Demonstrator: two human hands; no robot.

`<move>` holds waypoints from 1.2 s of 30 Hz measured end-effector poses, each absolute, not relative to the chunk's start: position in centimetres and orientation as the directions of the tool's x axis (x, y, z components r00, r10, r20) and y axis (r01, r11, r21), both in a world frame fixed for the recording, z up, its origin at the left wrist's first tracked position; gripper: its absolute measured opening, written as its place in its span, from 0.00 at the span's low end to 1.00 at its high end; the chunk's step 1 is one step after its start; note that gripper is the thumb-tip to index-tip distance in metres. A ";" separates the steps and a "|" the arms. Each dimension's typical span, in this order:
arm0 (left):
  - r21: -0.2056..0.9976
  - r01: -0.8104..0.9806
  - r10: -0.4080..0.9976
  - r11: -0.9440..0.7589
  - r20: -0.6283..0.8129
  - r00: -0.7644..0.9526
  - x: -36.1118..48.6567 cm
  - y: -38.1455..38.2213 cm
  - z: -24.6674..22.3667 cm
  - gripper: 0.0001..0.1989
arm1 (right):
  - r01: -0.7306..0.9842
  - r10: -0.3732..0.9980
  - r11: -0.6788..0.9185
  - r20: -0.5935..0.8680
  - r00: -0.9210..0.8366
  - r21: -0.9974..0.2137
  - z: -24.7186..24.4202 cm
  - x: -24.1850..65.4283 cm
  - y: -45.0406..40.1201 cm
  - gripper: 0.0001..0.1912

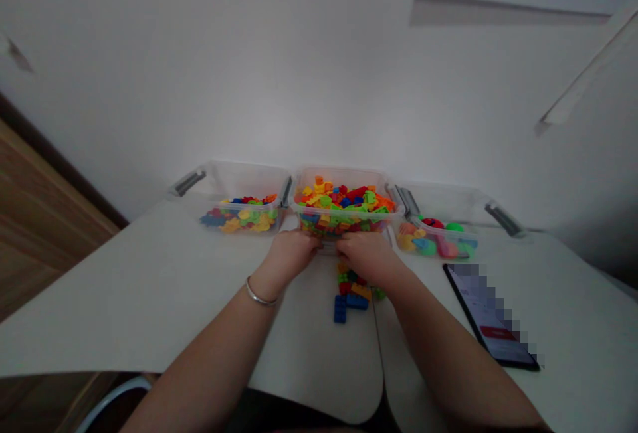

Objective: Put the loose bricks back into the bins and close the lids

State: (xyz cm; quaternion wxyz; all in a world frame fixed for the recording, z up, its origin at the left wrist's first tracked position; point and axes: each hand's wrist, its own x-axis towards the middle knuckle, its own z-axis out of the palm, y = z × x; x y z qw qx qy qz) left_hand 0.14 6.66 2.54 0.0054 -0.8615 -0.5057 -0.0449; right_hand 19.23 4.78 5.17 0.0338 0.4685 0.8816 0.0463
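— Although the left hand [290, 254] and the right hand [361, 255] sit against the front of the clear middle bin [341, 176], can you tell what they hold?
— No. Both are curled inward, fingertips nearly meeting, and they hide that part of the bin. Whether they grip a brick, the rim or nothing, I can't tell.
— What's in the bins?
— The middle one is heaped with plastic building bricks [343, 204] in orange, green, red and blue. The left bin [234, 177] has a shallower layer of bricks [244, 218]. The right bin [438, 202] holds colored pieces [433, 242] too dim to identify.
— Anything outside them?
— Loose bricks [351, 293] lie on the white table [124, 287] just below the hands, the nearest a blue one [339, 309]. Right of them lies a phone [491, 317], its screen pixelated.
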 end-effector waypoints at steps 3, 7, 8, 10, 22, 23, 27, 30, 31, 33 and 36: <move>0.040 0.872 0.871 -0.489 0.074 0.485 0.2 6.6 2.6 0.14 | 0.829 0.832 0.554 -0.026 -0.554 0.074 5.4 19.4 4.3 0.14; 0.023 0.866 0.866 -0.499 0.055 0.497 0.3 6.6 2.7 0.14 | 0.819 0.817 0.573 -0.089 -0.570 0.014 4.9 19.5 4.1 0.14; 0.017 0.865 0.864 -0.502 0.050 0.500 0.3 6.6 2.7 0.14 | 0.817 0.814 0.577 -0.095 -0.573 0.011 4.8 19.5 4.1 0.14; 0.011 0.864 0.863 -0.504 0.046 0.503 0.3 6.5 2.8 0.14 | 0.813 0.810 0.583 -0.096 -0.579 0.013 4.5 19.4 4.3 0.15; 0.000 0.860 0.858 -0.510 0.073 0.508 0.3 6.7 2.5 0.13 | 0.807 0.807 0.590 -0.061 -0.588 0.030 4.1 19.3 4.4 0.15; -0.002 0.860 0.858 -0.510 0.075 0.508 0.3 6.7 2.4 0.13 | 0.808 0.808 0.588 -0.059 -0.586 0.036 4.0 19.2 4.4 0.15; -0.003 0.860 0.857 -0.511 0.077 0.509 0.2 6.7 2.3 0.13 | 0.811 0.816 0.579 -0.062 -0.575 0.082 4.5 18.7 4.2 0.14; -0.001 0.861 0.858 -0.509 0.078 0.508 0.2 6.7 2.2 0.13 | 0.812 0.814 0.579 0.001 -0.581 0.073 6.3 19.4 3.4 0.12; 0.000 0.860 0.858 -0.510 0.081 0.508 0.1 6.7 2.2 0.13 | 0.812 0.811 0.582 0.045 -0.583 0.046 7.1 19.8 3.0 0.11; 0.004 0.860 0.857 -0.511 0.084 0.509 0.0 6.8 2.1 0.13 | 0.799 0.790 0.600 0.179 -0.586 -0.032 8.7 20.9 2.3 0.11; 0.009 0.859 0.857 -0.513 0.073 0.511 -0.2 6.8 2.0 0.13 | 0.785 0.726 0.607 0.490 -0.483 -0.125 10.2 22.5 2.0 0.11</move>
